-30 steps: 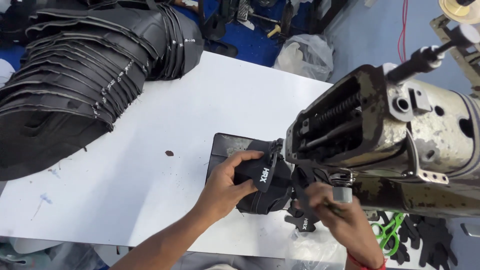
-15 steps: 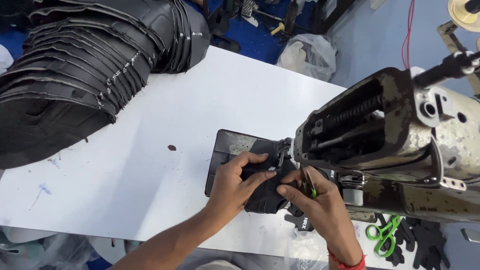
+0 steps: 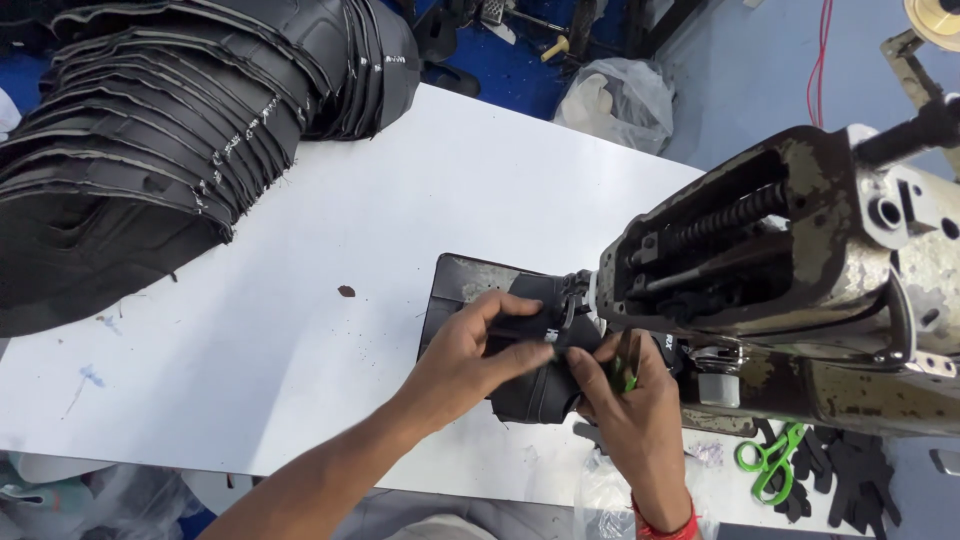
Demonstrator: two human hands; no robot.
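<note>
My left hand (image 3: 470, 350) pinching the black leather piece (image 3: 535, 375), my right hand (image 3: 625, 395) clamped on its lower edge, long axis running toward the sewing machine (image 3: 800, 290) head

A stack of black cut pieces (image 3: 150, 150) lies at ten o'clock on the white table (image 3: 430, 180); green scissors (image 3: 770, 460) at four o'clock.

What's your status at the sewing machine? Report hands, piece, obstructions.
Left hand pinching black piece at the needle. Right hand on the piece too, small green tool in its fingers. Sewing machine head crowds the right side.
</note>
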